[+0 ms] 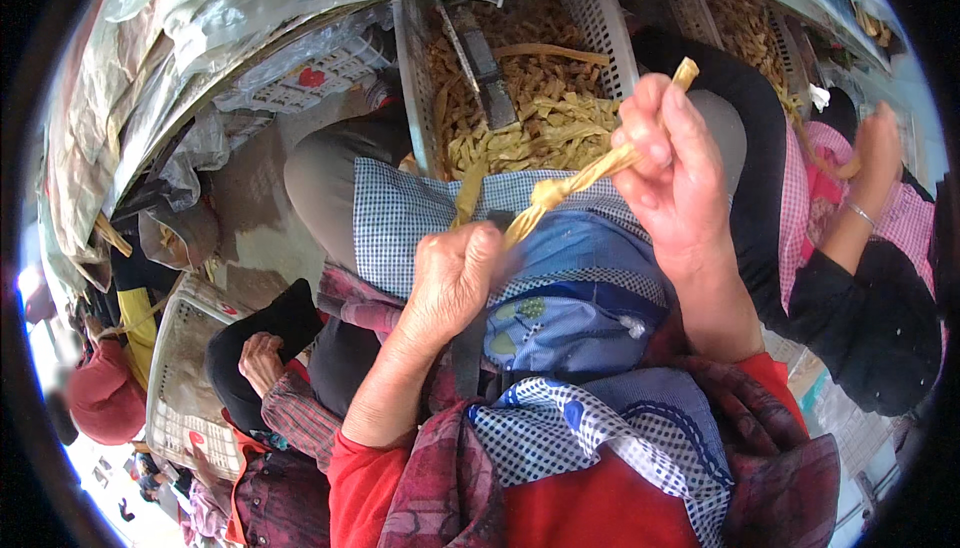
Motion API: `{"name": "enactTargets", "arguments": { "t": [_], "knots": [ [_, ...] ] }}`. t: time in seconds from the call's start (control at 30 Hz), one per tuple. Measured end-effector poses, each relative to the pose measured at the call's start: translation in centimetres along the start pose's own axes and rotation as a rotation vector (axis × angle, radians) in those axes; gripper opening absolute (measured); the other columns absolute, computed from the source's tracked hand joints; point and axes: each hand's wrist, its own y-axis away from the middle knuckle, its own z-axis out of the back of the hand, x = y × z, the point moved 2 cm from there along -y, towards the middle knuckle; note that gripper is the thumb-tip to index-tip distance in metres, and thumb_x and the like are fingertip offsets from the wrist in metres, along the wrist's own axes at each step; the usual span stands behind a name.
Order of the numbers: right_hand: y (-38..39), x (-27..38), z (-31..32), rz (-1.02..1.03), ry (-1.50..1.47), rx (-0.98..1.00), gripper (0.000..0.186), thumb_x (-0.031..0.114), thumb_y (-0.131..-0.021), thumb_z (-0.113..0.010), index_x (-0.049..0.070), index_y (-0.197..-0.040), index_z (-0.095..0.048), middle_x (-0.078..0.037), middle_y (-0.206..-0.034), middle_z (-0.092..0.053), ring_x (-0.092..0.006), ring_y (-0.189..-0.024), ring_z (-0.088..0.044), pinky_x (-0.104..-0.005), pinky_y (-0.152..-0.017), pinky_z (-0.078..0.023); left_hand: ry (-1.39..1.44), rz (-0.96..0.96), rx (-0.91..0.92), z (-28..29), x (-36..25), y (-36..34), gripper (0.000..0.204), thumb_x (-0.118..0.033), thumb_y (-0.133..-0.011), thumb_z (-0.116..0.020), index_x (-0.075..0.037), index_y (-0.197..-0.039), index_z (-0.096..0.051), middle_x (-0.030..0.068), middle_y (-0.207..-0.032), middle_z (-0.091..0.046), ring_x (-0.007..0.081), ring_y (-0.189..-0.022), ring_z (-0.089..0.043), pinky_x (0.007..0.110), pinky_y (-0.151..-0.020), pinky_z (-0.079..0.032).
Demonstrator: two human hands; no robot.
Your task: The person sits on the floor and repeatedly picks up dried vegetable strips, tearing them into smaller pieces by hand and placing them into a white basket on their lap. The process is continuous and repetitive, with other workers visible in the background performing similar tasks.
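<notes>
My left hand point(450, 273) is closed on the lower end of a pale yellow strip point(549, 193) with a knot in its middle, over my blue checked apron point(420, 203). My right hand point(670, 168), higher and further right, grips the strip's other part, whose end sticks up above my fingers. Above my lap a plastic crate point(415, 68) holds small brown pieces point(555, 83) and yellow strips point(540, 133). A dark metal bar point(480, 68) lies slanted in it. Another yellow strip point(468, 193) hangs over the apron behind my left hand.
A co-worker's hand point(872, 148) is at the right, near a second crate point(700, 13) of pieces. At the left are other people, a co-worker's hand point(260, 358) and a white basket point(160, 398). Crumpled plastic sheeting point(160, 28) arches along the top left.
</notes>
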Motion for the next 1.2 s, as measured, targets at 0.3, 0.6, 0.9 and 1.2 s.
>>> {"name": "enactTargets", "arguments": {
  "t": [0.3, 0.6, 0.9, 1.2],
  "knots": [
    [-1.5, -0.4, -0.2, 0.145, 0.325, 0.187, 0.025, 0.023, -0.101, -0.045, 0.004, -0.09, -0.057, -0.003, -0.07, -0.056, -0.0083, -0.057, -0.048, -0.0213, -0.049, -0.045, 0.017, -0.001, -0.057, 1.7, -1.3, -1.4, 0.027, -0.021, -0.099, -0.051, -0.002, -0.084, -0.063, 0.0034, -0.067, -0.056, 0.0123, -0.062, -0.053, 0.029, -0.058, -0.045],
    [-10.4, -3.7, 1.4, 0.528, 1.515, -0.005, 0.02, 0.014, -0.094, -0.057, -0.002, -0.1, -0.068, -0.012, -0.086, -0.071, -0.0184, -0.069, -0.068, -0.03, -0.066, -0.055, 0.314, 0.241, -0.267, 1.4, 3.8, -7.8, 0.029, -0.031, -0.1, -0.048, -0.008, -0.087, -0.06, -0.0065, -0.061, -0.041, 0.0055, -0.053, -0.034, 0.022, -0.048, -0.027],
    [1.5, -2.8, -3.4, 0.564, 1.402, 0.475, 0.059, 0.052, -0.087, -0.059, 0.001, -0.116, -0.059, -0.016, -0.096, -0.064, -0.0274, -0.088, -0.064, -0.0365, -0.077, -0.05, -0.455, -0.507, -0.311, -0.9, -3.8, -0.8, 0.01, -0.015, -0.076, -0.066, -0.007, -0.075, -0.06, 0.0104, -0.064, -0.054, 0.0288, -0.055, -0.057, 0.036, -0.05, -0.046],
    [-0.3, -2.1, -2.7, 0.652, 1.401, 0.595, 0.074, 0.063, -0.089, -0.043, -0.003, -0.122, -0.054, -0.018, -0.089, -0.065, -0.0323, -0.083, -0.065, -0.0402, -0.073, -0.051, -0.853, -0.349, -0.161, 1.2, -7.1, 0.5, 0.009, -0.009, -0.074, -0.069, -0.006, -0.074, -0.061, 0.0107, -0.071, -0.061, 0.0316, -0.062, -0.061, 0.04, -0.055, -0.049]
  ]
}}
